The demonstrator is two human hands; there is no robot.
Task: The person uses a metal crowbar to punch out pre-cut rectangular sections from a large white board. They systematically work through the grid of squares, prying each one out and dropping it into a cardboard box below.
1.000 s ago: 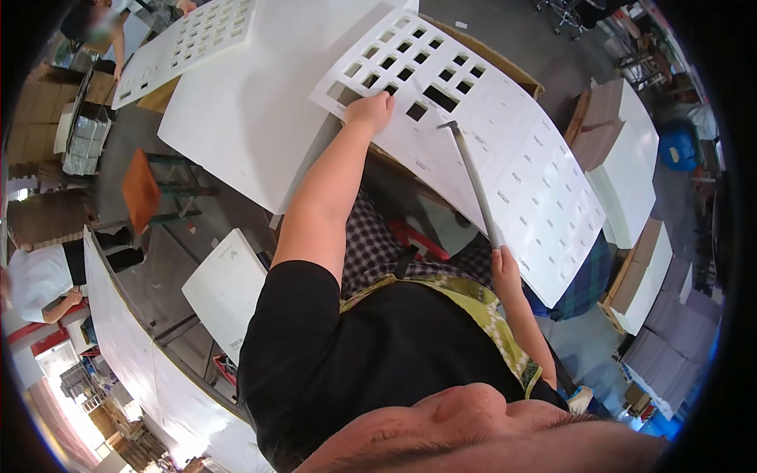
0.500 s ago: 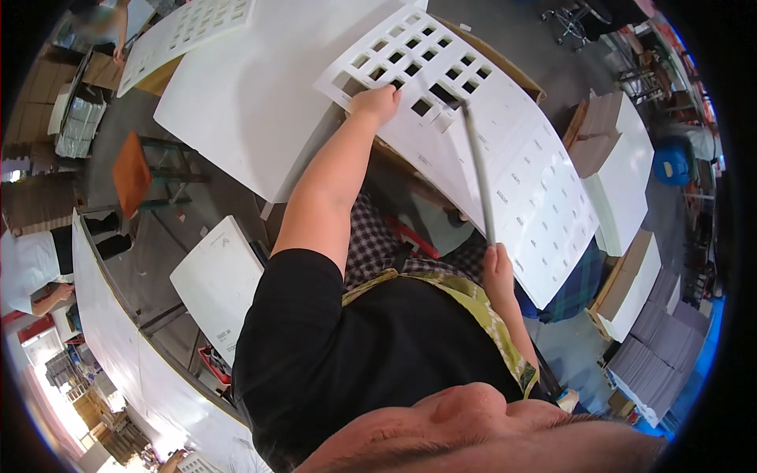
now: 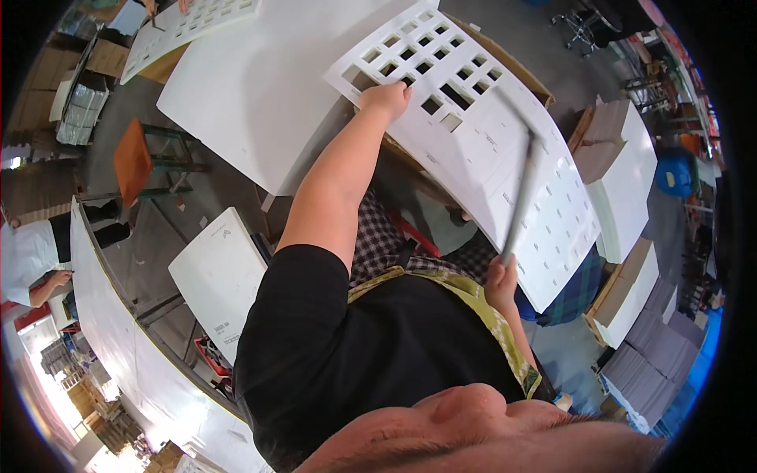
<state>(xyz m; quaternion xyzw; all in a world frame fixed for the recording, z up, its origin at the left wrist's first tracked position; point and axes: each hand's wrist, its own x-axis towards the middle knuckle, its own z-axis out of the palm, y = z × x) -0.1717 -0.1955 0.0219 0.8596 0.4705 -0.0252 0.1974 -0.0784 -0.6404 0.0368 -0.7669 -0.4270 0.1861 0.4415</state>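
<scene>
A large white board [image 3: 481,181] lies in front of me; its far left part has rows of rectangular cutouts, the rest printed with small marks. My left hand [image 3: 386,99] is curled at the board's near left edge beside the cutouts, its fingers closed and partly hidden. Down at the board's near edge, my right hand [image 3: 501,277] is closed around the lower end of a long grey hammer-like tool [image 3: 522,197]. The tool slants up over the uncut part of the board, its far end smeared by motion. One cutout near the middle shows a pale piece [image 3: 450,122].
A wide white sheet [image 3: 236,102] adjoins on the left. Another cutout board [image 3: 189,31] lies at the far left, with another person's hand [image 3: 184,6] at it. An orange-topped stool [image 3: 131,162] stands left; stacked white sheets [image 3: 623,181] lie right. Another person [image 3: 35,260] works far left.
The grey tool's far end has swung right, away from the cutouts, over the uncut part. My left hand stays at the same spot on the board; the view has shifted slightly.
</scene>
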